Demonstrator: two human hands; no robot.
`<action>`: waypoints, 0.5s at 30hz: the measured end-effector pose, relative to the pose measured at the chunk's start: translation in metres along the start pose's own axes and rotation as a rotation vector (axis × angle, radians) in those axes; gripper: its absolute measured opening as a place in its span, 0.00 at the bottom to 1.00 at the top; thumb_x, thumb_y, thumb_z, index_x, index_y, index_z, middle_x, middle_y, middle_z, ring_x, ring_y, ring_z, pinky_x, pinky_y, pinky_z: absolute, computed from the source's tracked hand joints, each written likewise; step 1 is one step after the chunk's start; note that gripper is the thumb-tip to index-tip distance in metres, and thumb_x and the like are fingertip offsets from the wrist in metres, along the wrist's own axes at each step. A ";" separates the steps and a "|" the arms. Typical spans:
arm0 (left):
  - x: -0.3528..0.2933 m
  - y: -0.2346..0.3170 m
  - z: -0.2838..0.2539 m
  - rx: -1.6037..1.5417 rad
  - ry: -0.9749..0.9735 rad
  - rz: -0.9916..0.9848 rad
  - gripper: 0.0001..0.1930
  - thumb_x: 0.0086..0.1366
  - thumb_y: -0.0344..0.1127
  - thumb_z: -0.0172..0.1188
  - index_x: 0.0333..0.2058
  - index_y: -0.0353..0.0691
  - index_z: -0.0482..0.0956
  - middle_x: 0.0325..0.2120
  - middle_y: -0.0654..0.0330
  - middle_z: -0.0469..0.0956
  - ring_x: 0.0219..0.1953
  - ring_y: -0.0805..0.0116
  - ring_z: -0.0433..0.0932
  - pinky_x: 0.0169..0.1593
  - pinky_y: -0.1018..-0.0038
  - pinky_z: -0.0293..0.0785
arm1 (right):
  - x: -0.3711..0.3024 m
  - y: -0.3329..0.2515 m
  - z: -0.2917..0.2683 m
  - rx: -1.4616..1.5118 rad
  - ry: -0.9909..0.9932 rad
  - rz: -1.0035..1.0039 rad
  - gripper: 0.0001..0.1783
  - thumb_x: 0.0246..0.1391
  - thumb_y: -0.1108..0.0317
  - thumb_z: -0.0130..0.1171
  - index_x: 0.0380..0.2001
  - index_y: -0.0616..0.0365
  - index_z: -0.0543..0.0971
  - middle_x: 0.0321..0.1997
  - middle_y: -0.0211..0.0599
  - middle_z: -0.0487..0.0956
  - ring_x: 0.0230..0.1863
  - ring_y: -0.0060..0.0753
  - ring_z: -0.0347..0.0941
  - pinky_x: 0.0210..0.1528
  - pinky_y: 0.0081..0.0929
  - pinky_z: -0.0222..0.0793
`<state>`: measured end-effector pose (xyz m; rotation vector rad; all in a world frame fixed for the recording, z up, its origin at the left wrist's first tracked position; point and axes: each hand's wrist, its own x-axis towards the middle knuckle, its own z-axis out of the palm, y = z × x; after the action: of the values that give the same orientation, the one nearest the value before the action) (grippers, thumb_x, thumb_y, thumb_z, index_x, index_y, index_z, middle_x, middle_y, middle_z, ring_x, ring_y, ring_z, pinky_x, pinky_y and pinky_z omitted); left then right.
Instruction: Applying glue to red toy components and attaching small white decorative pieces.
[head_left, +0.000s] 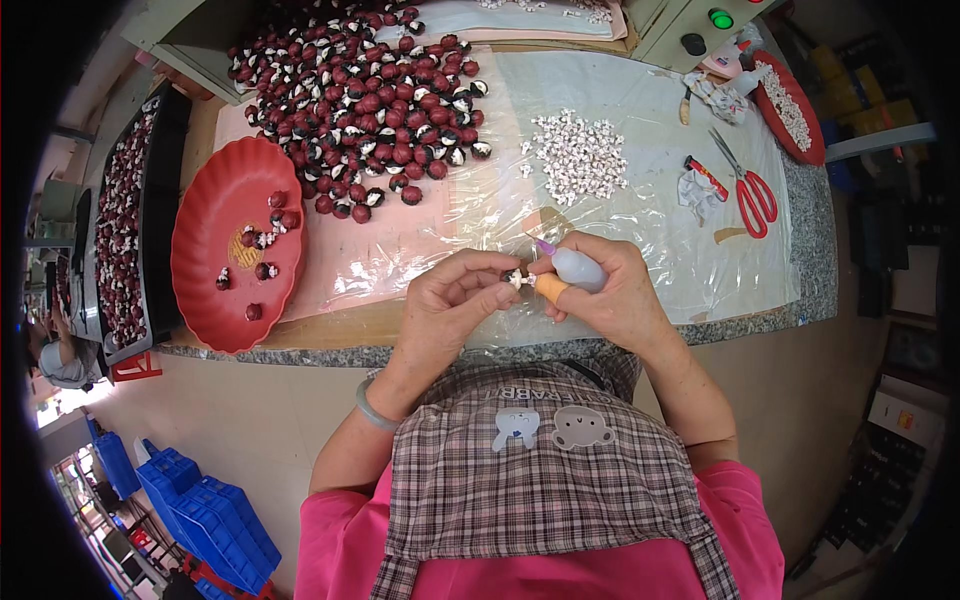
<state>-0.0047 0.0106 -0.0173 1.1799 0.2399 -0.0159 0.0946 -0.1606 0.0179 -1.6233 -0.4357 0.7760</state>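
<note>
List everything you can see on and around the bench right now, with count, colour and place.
Small round pieces: a large heap, dark red with black and white, top centre of the plastic sheet.
Small white parts: one pile, white, right of the heap.
Red tray: one, red, left side, with a few round pieces in it.
Black tray: one, black, far left, filled with round pieces.
Scissors: one pair, red handles, right side.
Red dish: one, red, far right, holding white parts.
Blue crates: several, blue, on the floor lower left.
Left hand: holds a small piece at the fingertips.
Right hand: holds a pale squeeze bottle, its tip close to that piece.
</note>
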 end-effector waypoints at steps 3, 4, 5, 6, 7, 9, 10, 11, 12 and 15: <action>0.000 -0.001 0.003 0.013 0.007 0.051 0.14 0.60 0.23 0.60 0.46 0.32 0.76 0.37 0.59 0.78 0.39 0.75 0.77 0.44 0.81 0.75 | -0.001 0.001 0.004 -0.014 0.000 0.037 0.05 0.50 0.79 0.59 0.32 0.66 0.78 0.28 0.33 0.78 0.24 0.18 0.74 0.25 0.16 0.73; 0.000 -0.002 0.003 0.013 0.007 0.051 0.14 0.60 0.23 0.60 0.46 0.32 0.76 0.37 0.59 0.78 0.39 0.75 0.77 0.44 0.81 0.75 | -0.002 0.001 0.005 -0.055 0.016 0.023 0.04 0.50 0.79 0.59 0.32 0.66 0.78 0.28 0.33 0.78 0.24 0.18 0.75 0.25 0.16 0.73; 0.000 -0.004 0.003 0.053 0.020 0.098 0.13 0.59 0.22 0.61 0.44 0.32 0.77 0.38 0.59 0.77 0.39 0.75 0.77 0.44 0.80 0.75 | -0.003 0.001 0.007 -0.097 0.032 0.009 0.04 0.51 0.78 0.59 0.32 0.66 0.78 0.27 0.33 0.78 0.24 0.18 0.75 0.25 0.16 0.74; 0.000 -0.005 0.003 0.093 0.033 0.145 0.13 0.58 0.22 0.61 0.43 0.32 0.78 0.39 0.58 0.76 0.39 0.75 0.77 0.45 0.79 0.76 | -0.003 0.001 0.009 -0.096 0.031 0.009 0.04 0.51 0.78 0.59 0.32 0.66 0.78 0.27 0.33 0.78 0.24 0.18 0.75 0.25 0.16 0.74; -0.001 -0.006 0.003 0.092 0.034 0.144 0.13 0.58 0.22 0.61 0.43 0.32 0.78 0.39 0.58 0.76 0.39 0.75 0.77 0.45 0.79 0.76 | -0.004 0.003 0.012 -0.050 0.053 -0.003 0.04 0.51 0.79 0.59 0.32 0.66 0.78 0.27 0.33 0.78 0.24 0.18 0.76 0.25 0.17 0.74; -0.002 -0.005 0.004 0.215 0.086 0.206 0.11 0.58 0.22 0.62 0.41 0.31 0.79 0.39 0.57 0.75 0.39 0.74 0.76 0.45 0.78 0.77 | -0.005 0.006 0.016 -0.003 0.075 -0.014 0.04 0.51 0.79 0.59 0.32 0.65 0.78 0.27 0.33 0.78 0.24 0.19 0.76 0.25 0.17 0.74; -0.002 -0.005 0.004 0.215 0.086 0.205 0.11 0.58 0.22 0.62 0.41 0.31 0.79 0.39 0.57 0.75 0.39 0.74 0.76 0.45 0.78 0.77 | -0.006 0.008 0.017 0.000 0.078 -0.032 0.04 0.51 0.79 0.59 0.32 0.65 0.78 0.27 0.33 0.79 0.24 0.19 0.76 0.26 0.17 0.74; -0.002 -0.005 0.004 0.231 0.091 0.212 0.11 0.58 0.22 0.62 0.41 0.31 0.79 0.39 0.57 0.75 0.39 0.73 0.76 0.45 0.78 0.77 | -0.006 0.009 0.017 0.003 0.082 -0.050 0.04 0.51 0.79 0.58 0.32 0.65 0.78 0.27 0.33 0.79 0.24 0.19 0.76 0.26 0.17 0.74; -0.002 -0.004 0.005 0.247 0.095 0.219 0.11 0.58 0.22 0.62 0.41 0.31 0.79 0.39 0.57 0.75 0.39 0.73 0.76 0.44 0.78 0.78 | -0.006 0.010 0.018 0.004 0.083 -0.050 0.04 0.51 0.79 0.58 0.32 0.65 0.78 0.27 0.33 0.79 0.24 0.19 0.76 0.26 0.17 0.74; -0.002 -0.006 0.005 0.206 0.104 0.214 0.11 0.57 0.22 0.62 0.41 0.32 0.79 0.39 0.57 0.75 0.39 0.73 0.77 0.45 0.78 0.77 | -0.006 0.011 0.017 0.021 0.080 -0.065 0.04 0.52 0.79 0.58 0.32 0.65 0.78 0.26 0.33 0.79 0.24 0.19 0.76 0.26 0.18 0.74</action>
<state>-0.0062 0.0034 -0.0209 1.4087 0.2057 0.2137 0.0771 -0.1548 0.0077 -1.6073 -0.4195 0.6631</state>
